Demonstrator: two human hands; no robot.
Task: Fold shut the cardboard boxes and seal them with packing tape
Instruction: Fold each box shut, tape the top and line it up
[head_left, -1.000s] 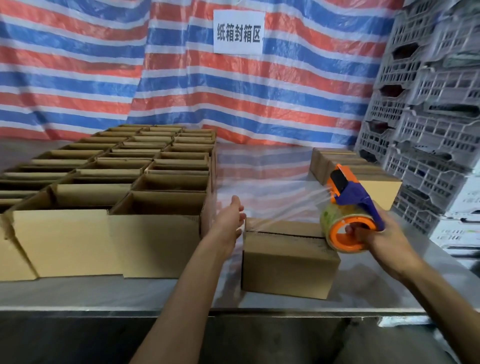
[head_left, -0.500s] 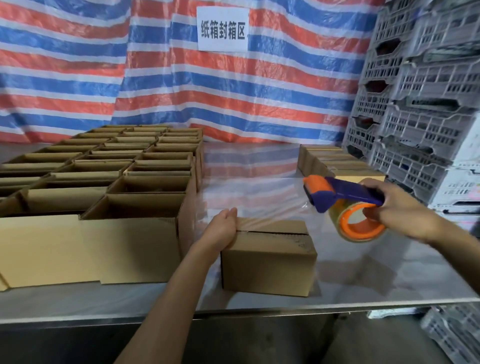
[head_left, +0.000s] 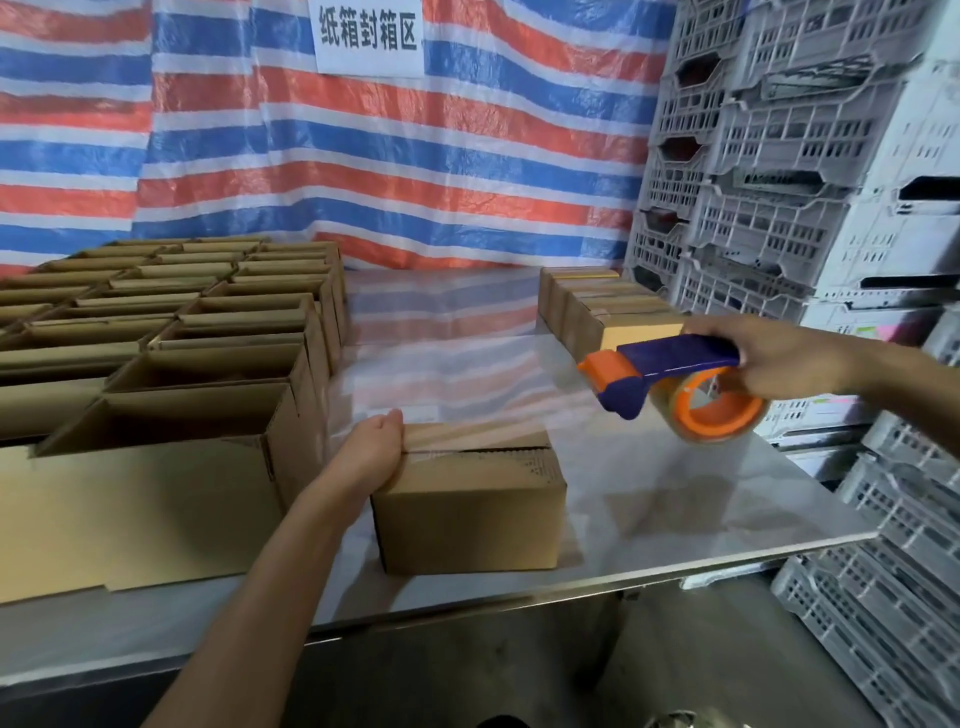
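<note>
Up the back hangs a red, white and blue striped tarp (head_left: 415, 171), with a white sign (head_left: 368, 36) of dark Chinese characters near its top. On the right, grey slotted plastic crates (head_left: 779, 156) tower in stacks. The shiny tabletop (head_left: 675, 499) mirrors those stripes at its far end.

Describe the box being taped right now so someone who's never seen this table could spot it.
On the steel table, find the big block of open boxes on the left. Just right of it, near the front edge, stands one closed box alone. Only this one has the left hand on its top and clear tape stretching from it to the tape dispenser.
</note>
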